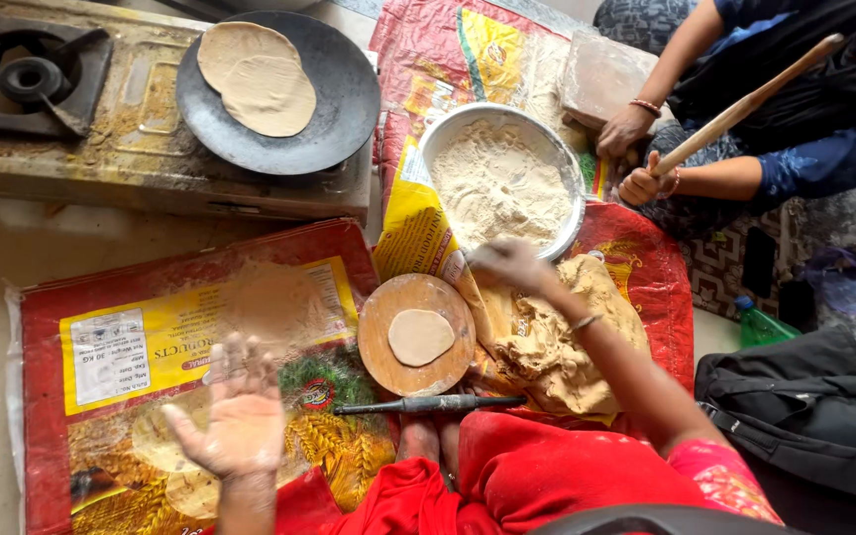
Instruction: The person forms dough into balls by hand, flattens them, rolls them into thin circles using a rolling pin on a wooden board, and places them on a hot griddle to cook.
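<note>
The head view looked down on a floor laid with printed sacks. The left hand hovered palm-up above the red and yellow sack, its floured fingers spread apart and holding nothing. The right hand reached to the near rim of the steel flour bowl; it was blurred, so whether its fingers were pinched together or loose could not be told. Between the two hands sat the round wooden board, bearing a small flattened dough disc near its middle. A thin dark rolling pin lay just beside the board's near edge. A big lump of dough rested on the sack under the right forearm. On the stove at the upper left, a dark griddle carried two overlapping flatbreads. Across the bowl, another person's hand gripped a long wooden rolling pin.
</note>
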